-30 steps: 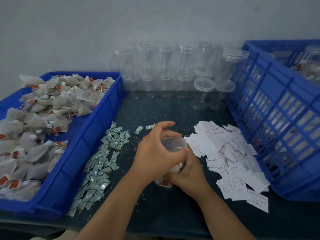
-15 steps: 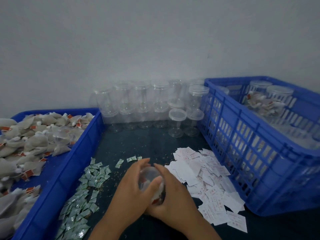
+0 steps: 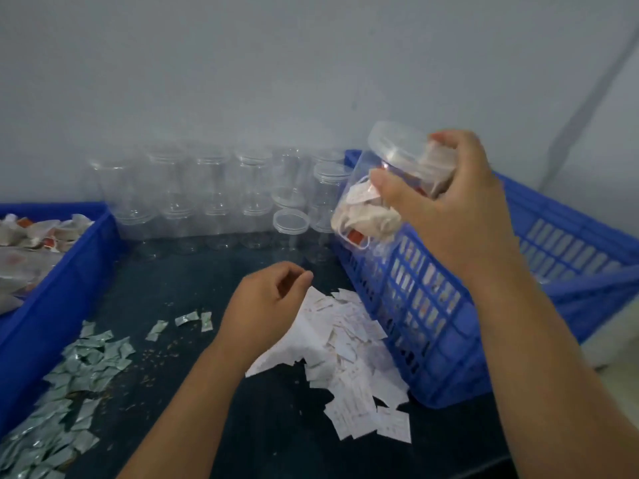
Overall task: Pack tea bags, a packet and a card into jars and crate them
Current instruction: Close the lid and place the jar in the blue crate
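Right hand (image 3: 456, 216) grips lidded clear plastic jar (image 3: 377, 188), tilted, above table-side wall of blue slatted plastic crate (image 3: 432, 323); interior lies rightward. Left hand (image 3: 266, 305) loose, empty.

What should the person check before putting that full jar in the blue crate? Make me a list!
1. The lid on the jar: it sits on top, ok; how tight, cannot tell.
2. Grip: the right hand curls its fingers and thumb round the jar, ok.
3. Filling: tea bags show inside, ok; packet and card, cannot tell.
4. Jar above the crate opening: it hangs tilted at the crate's left corner, not ok.
5. Room inside the crate: mostly hidden, cannot tell.
6. The left hand out of the way: it hovers over the cards, holding nothing, ok.
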